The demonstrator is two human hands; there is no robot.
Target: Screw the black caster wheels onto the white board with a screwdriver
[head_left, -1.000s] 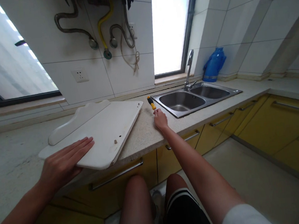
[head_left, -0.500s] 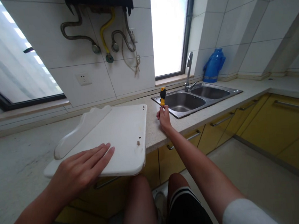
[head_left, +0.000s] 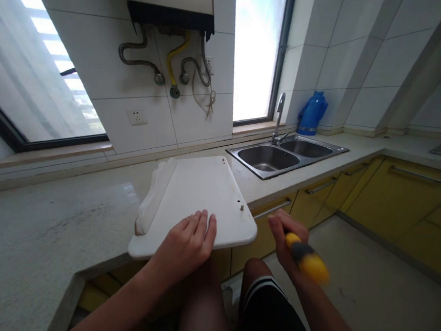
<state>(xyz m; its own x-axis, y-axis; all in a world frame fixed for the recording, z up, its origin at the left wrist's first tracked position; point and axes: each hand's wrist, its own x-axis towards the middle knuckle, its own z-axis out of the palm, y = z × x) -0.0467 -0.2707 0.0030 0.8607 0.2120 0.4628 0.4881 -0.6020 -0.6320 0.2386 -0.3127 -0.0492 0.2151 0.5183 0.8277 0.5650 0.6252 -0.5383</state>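
A white board [head_left: 203,187] with rounded corners lies on the countertop, its front edge overhanging. Along its left side runs a wavy-edged white piece [head_left: 155,194]. Small holes and a short peg [head_left: 241,208] show near the board's right edge. My left hand [head_left: 188,243] rests flat on the front of the board, fingers stretched out. To the right of the board, in front of the counter, my right hand [head_left: 288,234] is closed round a screwdriver [head_left: 308,258] with a yellow and black handle. The handle end points toward me and is blurred; its shaft is hidden.
A double steel sink [head_left: 271,174] with a tap [head_left: 279,116] is set into the counter [head_left: 89,213]. Behind it stands a blue jug-like container [head_left: 312,113]. Yellow cabinets [head_left: 411,185] run below. A water heater [head_left: 171,7] with hoses hangs on the wall.
My right hand has brought the screwdriver down and back from beside the sink, turning its handle toward me. The board has shifted and turned, with my left hand still on it. The view has moved.
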